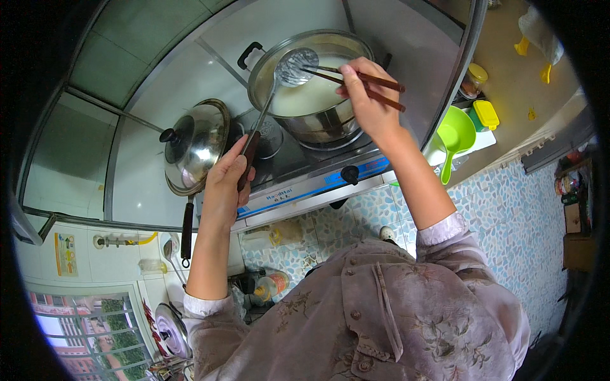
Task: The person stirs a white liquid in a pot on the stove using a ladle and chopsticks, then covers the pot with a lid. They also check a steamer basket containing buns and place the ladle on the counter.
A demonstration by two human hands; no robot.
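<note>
My left hand (229, 178) is closed around the dark handle of a metal skimmer (296, 67), whose round head is over a large steel pot (314, 125). Pale, milky liquid (310, 97) fills part of the pot. Between the fingers of my right hand (369, 93) is a pair of dark wooden chopsticks (381, 81); their tips reach the skimmer's head. Whitish material shows on the head, too unclear to name. The pot rests on the right burner of a gas stove (305, 176).
Left of the pot stands a lidded pan (198, 147) with its handle (188, 233) jutting past the stove's front. A bright green ladle (455, 131), a yellow-lidded container (486, 115) and a jar (473, 81) are on the right counter. A metal-edged partition (457, 71) borders the stove.
</note>
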